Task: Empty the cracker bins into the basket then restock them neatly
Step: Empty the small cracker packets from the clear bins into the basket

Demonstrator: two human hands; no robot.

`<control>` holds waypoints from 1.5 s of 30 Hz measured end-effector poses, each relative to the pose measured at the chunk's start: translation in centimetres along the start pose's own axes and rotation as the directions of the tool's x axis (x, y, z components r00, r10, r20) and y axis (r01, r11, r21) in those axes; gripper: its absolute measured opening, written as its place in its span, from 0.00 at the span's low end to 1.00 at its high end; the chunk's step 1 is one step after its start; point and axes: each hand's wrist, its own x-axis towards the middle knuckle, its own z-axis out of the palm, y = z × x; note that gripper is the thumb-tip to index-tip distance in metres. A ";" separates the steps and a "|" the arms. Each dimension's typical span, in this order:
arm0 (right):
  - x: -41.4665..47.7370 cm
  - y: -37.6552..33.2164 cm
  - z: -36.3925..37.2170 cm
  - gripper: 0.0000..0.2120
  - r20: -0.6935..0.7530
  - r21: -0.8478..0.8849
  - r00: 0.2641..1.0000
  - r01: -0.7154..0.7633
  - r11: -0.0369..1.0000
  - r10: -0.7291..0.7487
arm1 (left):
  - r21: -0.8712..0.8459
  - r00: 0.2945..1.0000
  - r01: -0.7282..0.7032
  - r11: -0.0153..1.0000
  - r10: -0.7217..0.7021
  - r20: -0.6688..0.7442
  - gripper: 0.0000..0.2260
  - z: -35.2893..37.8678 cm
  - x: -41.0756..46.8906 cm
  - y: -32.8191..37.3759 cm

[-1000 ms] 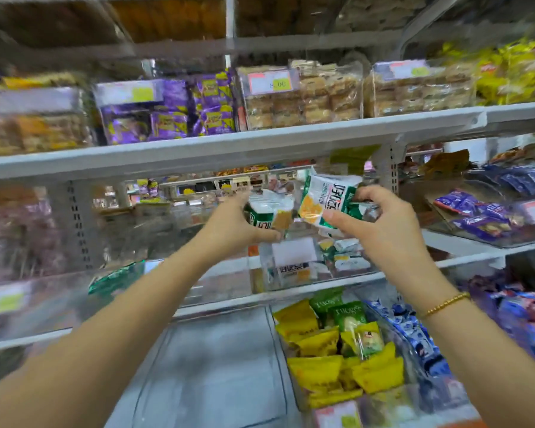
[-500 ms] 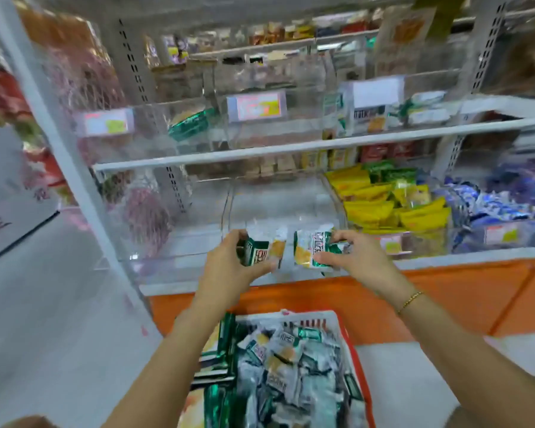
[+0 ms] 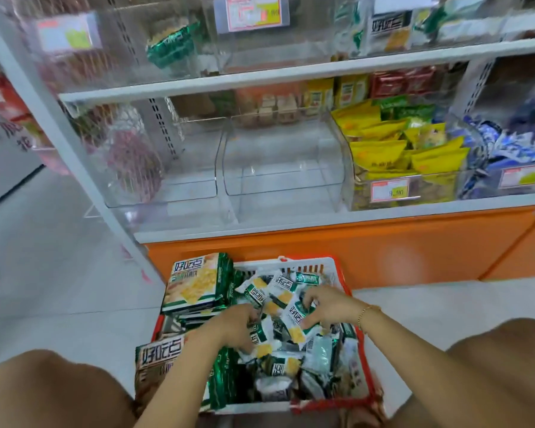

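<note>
- A heap of small green-and-white cracker packets [image 3: 280,304] is seen in the red-rimmed basket [image 3: 343,274], which is set on the floor between the person's knees.
- The left hand [image 3: 235,327] is lowered palm down onto the left side of the heap, with its fingers bent in among the packets.
- The right hand [image 3: 328,304] is held palm down over the right side of the heap, its fingers arched and their tips touching the wrappers; a thin bracelet [image 3: 368,313] is worn at its wrist.
- Whether a packet is grasped by either hand cannot be told, as both are blurred.
- Large cracker bags [image 3: 195,282] are stacked along the basket's left side, just beside the left hand.
- Two clear bins [image 3: 281,168] are placed side by side on the lowest shelf, beyond the basket and well apart from both hands.
- To their right, a bin of yellow packets [image 3: 393,146] is fitted with a price label [image 3: 391,190].
- The shelf is carried on an orange base [image 3: 383,251].
</note>
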 end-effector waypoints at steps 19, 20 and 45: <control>-4.1 -4.1 -4.7 0.08 -0.481 -0.152 0.837 0.214 0.965 -0.261 | -0.072 0.788 -0.280 0.957 0.186 -0.587 0.10 -5.6 -3.8 4.6; -5.3 -5.2 -6.6 0.09 -0.564 -0.101 0.777 0.270 0.958 -0.278 | -0.066 0.703 -0.335 0.940 0.202 -0.681 0.13 -7.7 -4.8 5.9; -15.2 -13.9 -49.9 0.27 -0.574 -0.559 0.807 -0.266 0.786 -0.135 | 0.523 0.710 -0.397 0.754 0.613 -0.345 0.14 -42.0 -6.0 36.7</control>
